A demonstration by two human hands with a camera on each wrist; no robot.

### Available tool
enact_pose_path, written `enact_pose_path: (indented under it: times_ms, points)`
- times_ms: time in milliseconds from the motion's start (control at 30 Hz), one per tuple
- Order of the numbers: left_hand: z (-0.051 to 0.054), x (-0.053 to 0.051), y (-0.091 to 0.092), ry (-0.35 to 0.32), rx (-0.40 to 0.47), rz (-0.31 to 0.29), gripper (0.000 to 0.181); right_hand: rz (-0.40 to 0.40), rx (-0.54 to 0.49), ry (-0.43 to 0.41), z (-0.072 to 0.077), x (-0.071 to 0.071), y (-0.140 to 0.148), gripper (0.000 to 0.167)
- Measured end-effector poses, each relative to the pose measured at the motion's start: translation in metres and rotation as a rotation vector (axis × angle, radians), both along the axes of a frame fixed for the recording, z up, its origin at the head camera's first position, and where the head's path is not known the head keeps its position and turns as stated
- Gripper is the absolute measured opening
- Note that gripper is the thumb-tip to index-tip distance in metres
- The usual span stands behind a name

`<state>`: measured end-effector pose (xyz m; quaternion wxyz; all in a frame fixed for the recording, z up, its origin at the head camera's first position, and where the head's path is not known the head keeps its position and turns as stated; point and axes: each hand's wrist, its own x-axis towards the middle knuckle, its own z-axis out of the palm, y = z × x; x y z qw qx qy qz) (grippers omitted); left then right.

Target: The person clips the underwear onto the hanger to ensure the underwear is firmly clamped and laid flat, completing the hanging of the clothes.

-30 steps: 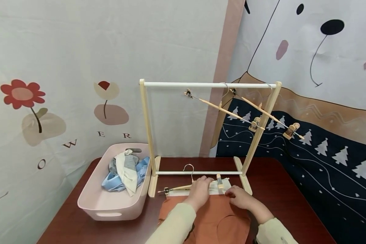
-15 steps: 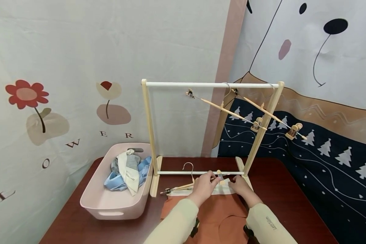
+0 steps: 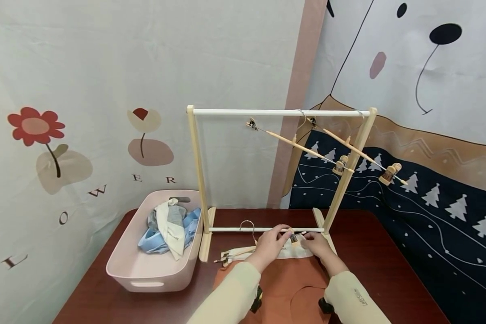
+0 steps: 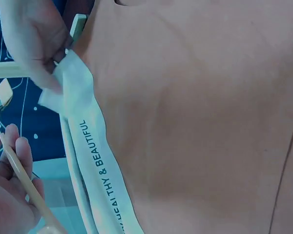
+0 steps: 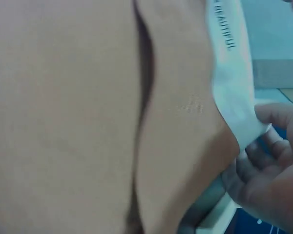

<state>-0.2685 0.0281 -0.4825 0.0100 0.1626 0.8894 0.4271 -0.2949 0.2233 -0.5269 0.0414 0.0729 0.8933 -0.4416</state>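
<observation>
An orange-brown garment (image 3: 283, 281) with a white lettered waistband (image 4: 100, 170) lies on the table, its waistband towards the rack. My left hand (image 3: 269, 245) holds a wooden clip hanger (image 4: 27, 183) near its right-hand clip (image 4: 2, 95); in the left wrist view that clip stands apart from the waistband. The hanger's left clip (image 3: 225, 258) is at the waistband's left end; whether it grips the cloth I cannot tell. My right hand (image 5: 276, 161) pinches the waistband's right corner between thumb and fingers.
A wooden rack (image 3: 195, 166) with white rails stands behind the garment. Two more clip hangers (image 3: 293, 143) hang at the right of its top rail. To the left is a pink basket (image 3: 125, 265) with blue, grey and white cloths (image 3: 171, 227) inside.
My right hand has moved up to the waistband's corner and grips it. The left hand has shifted along the hanger to its right clip, and the hanger has tilted slightly.
</observation>
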Motion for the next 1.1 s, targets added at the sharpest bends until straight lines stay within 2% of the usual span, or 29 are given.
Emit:
enact_pose_path:
  times_ms: [67,200,333,500,600,867,967,1100]
  points:
    - [0.0,-0.002,0.0,0.018,0.007,0.01,0.043,-0.004,-0.064,0.004,0.006,0.002,0.002,0.022]
    - [0.002,-0.005,-0.002,0.014,0.084,0.019,0.038,0.023,-0.147,0.012,0.022,0.01,0.001,0.028]
    - [0.004,-0.007,-0.003,-0.007,0.187,-0.022,0.032,0.064,-0.184,0.035,0.037,0.019,0.002,0.031]
    - [0.005,-0.009,-0.002,-0.034,0.293,-0.057,0.031,0.097,-0.044,0.187,0.048,0.027,0.008,0.025]
    - [0.006,-0.009,-0.003,-0.048,0.323,-0.066,0.032,0.128,0.039,0.26,0.052,0.03,0.012,0.021]
    - [0.007,-0.009,-0.002,-0.029,0.35,-0.059,0.034,0.183,0.055,0.318,0.063,0.042,0.017,0.013]
    - [0.008,-0.008,-0.003,-0.03,0.365,-0.057,0.031,0.203,0.049,0.31,0.064,0.045,0.019,0.012]
    - [0.009,-0.007,-0.004,-0.039,0.345,-0.065,0.03,0.256,0.05,0.293,0.063,0.047,0.021,0.011]
